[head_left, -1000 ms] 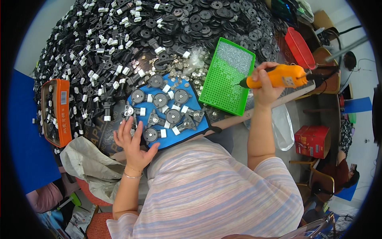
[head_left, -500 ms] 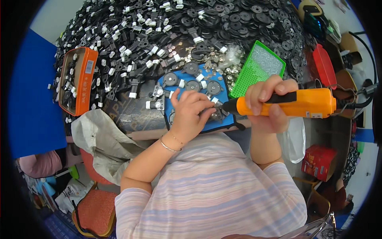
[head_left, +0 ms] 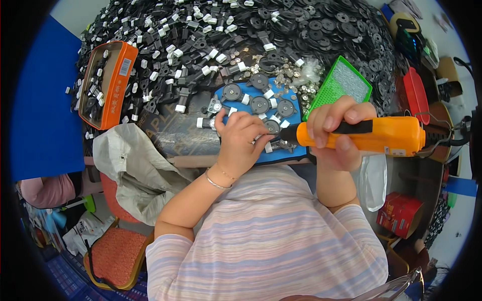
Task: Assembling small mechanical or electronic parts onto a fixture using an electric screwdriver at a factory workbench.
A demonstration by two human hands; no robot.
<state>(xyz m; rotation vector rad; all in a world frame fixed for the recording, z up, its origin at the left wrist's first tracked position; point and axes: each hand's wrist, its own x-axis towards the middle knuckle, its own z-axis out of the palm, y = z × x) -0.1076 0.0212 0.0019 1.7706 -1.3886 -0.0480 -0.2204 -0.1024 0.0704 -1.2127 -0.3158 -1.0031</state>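
My right hand (head_left: 337, 131) is wrapped round an orange electric screwdriver (head_left: 399, 134), held level with its black nose pointing left. The nose ends right at the fingertips of my left hand (head_left: 242, 136), whose thumb and forefinger are pinched together. What they pinch is too small and covered to make out. Both hands are over a blue mat (head_left: 296, 150) near the table's front edge. Several black round discs (head_left: 259, 104) with metal centres lie there, joined to black pieces with white ends. One such disc (head_left: 271, 126) sits beside my left fingertips.
A green perforated tray (head_left: 346, 83) holds many small metal screws. Beside it lie metal caps (head_left: 308, 93). Heaped black parts (head_left: 165, 55) and black discs (head_left: 321, 25) fill the far side. An orange box (head_left: 118, 85) stands left, a red tray (head_left: 415, 95) right.
The table and everything on it have shifted up and to the right in the picture. My hands keep nearly the same place and grip, so more of the mat's left discs show.
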